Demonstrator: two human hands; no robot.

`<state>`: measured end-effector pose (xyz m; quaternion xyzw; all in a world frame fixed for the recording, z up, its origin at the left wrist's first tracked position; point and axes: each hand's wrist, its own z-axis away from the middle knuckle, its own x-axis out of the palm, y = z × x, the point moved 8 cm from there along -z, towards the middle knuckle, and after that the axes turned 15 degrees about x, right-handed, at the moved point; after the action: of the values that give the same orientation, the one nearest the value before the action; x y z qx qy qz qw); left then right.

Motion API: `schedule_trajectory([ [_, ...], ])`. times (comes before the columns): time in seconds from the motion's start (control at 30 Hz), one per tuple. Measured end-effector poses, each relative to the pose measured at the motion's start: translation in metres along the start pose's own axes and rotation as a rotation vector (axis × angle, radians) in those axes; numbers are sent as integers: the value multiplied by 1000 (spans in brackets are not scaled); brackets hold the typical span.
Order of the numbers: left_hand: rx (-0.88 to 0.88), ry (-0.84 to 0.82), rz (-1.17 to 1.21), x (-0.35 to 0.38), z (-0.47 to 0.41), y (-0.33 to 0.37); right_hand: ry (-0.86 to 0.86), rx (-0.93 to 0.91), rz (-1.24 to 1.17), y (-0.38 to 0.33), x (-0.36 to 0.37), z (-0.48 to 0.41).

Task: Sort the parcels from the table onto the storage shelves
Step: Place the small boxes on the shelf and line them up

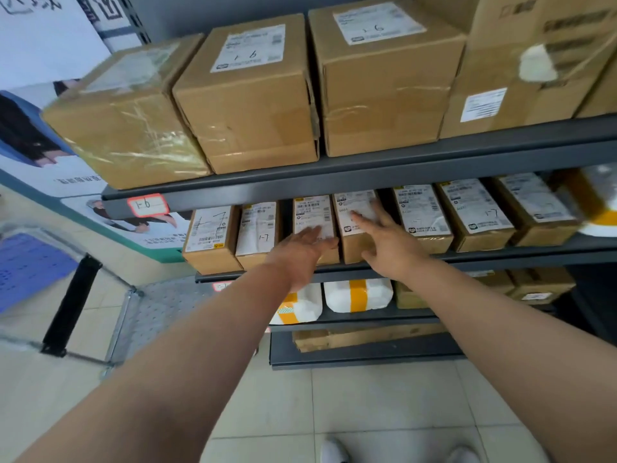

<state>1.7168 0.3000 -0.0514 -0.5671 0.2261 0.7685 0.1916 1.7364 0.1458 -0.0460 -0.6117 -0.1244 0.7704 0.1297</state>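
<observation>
Grey steel storage shelves [367,168] fill the head view, with pale floor tiles [367,412] below. A tight row of labelled boxes (several marked 1-7) stands on the middle shelf. The left hand [300,252] lies flat, fingers straight, on top of one small parcel [310,208]. The right hand [384,242], fingers spread and straight, presses on the label of the neighbouring parcel [350,202], which touches the first on its right. Neither of the hands grips anything. The tabletop is out of sight.

The row looks packed, so a hard shove could skew these two or jolt the boxes beside them. Their fronts sit at the shelf lip, so a palm dragged back might pull one off.

Large cartons [247,105] load the shelf above, over a red-edged tag [148,205] reading 1-6. White bags [359,295] banded in yellow lie below, and a perforated metal trolley [160,305] stands at left. The upper shelf's edge hangs low over the row, leaving little room to reach in.
</observation>
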Motion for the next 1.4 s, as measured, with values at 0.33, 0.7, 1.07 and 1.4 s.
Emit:
schedule_trajectory([
  [0.33,-69,-28,84,-3,12,-25,-35,47,30,-35,14,-4],
  [0.7,-69,432,25,-45,16,2,144,-28,92,12,-5,17],
  [1.07,127,328,-11,-48,-75,130,142,71,159,145,-48,16],
  [1.4,-110,53,7,-9,-122,166,-11,26,95,197,-54,-5],
])
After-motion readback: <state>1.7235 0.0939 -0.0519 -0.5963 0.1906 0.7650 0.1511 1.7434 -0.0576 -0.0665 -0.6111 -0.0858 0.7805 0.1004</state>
